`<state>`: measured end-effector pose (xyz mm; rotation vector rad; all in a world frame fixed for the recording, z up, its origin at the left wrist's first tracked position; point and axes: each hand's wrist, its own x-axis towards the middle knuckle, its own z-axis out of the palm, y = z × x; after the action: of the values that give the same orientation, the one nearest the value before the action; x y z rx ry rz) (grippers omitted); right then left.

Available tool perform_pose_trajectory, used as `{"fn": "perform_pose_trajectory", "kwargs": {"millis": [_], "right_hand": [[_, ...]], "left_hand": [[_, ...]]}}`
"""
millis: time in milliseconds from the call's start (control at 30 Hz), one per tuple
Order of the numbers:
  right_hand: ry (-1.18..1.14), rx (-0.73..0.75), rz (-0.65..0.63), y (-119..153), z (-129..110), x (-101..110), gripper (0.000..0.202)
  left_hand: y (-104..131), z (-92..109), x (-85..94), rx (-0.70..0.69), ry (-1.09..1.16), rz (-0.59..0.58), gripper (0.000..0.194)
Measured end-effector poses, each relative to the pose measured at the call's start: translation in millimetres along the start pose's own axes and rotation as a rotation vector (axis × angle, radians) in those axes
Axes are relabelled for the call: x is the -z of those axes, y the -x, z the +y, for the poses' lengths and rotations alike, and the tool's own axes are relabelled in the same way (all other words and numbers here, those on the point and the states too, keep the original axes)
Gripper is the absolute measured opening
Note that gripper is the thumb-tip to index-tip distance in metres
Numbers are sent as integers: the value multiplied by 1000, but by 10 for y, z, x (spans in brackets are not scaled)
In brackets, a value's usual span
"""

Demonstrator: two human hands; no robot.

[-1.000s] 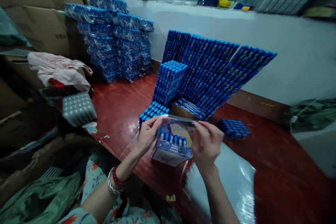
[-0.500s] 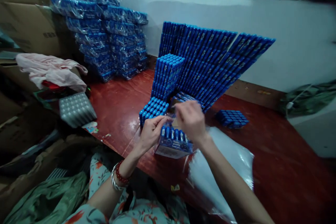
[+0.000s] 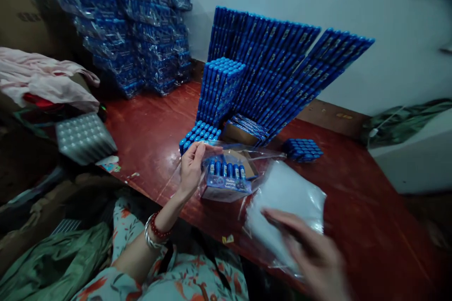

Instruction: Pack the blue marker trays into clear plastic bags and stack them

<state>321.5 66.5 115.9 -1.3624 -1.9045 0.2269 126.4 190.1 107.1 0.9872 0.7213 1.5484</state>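
Observation:
My left hand (image 3: 191, 167) pinches the edge of a clear plastic bag (image 3: 263, 153). Inside the bag sits a printed cardboard box (image 3: 226, 188) with a row of blue tubes (image 3: 228, 169) showing at its front; its brown flap stands at the back. Blurred by motion, my right hand (image 3: 310, 244) has its fingers stretched out and apart, over the near right part of a stack of clear plastic bags (image 3: 293, 193). It appears to hold nothing. Right behind the box are a small block of blue tubes (image 3: 201, 132) and some flat printed cardboard pieces (image 3: 245, 129).
Tall rows of blue tubes (image 3: 264, 66) lean against the white wall (image 3: 370, 75). Wrapped blue packs (image 3: 102, 33) are piled at the back left. A small blue block (image 3: 303, 149) lies right on the red table (image 3: 370, 207). A grey moulded tray stack (image 3: 84, 136) sits left.
My right hand has left the box and moved right and toward me, over the stack of bags. My left hand keeps the bag's edge. The view has tilted down.

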Motion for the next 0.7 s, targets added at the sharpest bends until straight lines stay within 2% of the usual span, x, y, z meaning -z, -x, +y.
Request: {"fn": "perform_pose_trajectory", "kwargs": {"millis": [67,100,200,300,367,467,533,633,700], "right_hand": [[195,189,-125,185,19,-253,58],[300,227,-149,198,48,-433,64],[523,170,-89,41,178,-941,69],[549,132,-18,-128,284,-1179,66],[489,150,18,-148,336,-1221,66],[322,97,108,-60,448,-1249,70],[157,-79,238,25,563,-1247,70],[-156,-439,530,67,718,-1130,62],[-326,-546,693,-16,732,-962,56]], "left_hand": [[32,24,1,-8,-2,-5,25],[62,37,10,-9,-21,-13,26],[232,42,75,-3,-185,-82,30],[490,-70,197,-48,-418,-242,33],[644,-202,295,-187,-532,-358,30],[758,-391,423,-510,-632,-470,27],[754,-469,488,-637,-661,-489,25],[704,-526,569,-696,-713,-559,23],[686,-551,620,-753,-760,-656,22]]}}
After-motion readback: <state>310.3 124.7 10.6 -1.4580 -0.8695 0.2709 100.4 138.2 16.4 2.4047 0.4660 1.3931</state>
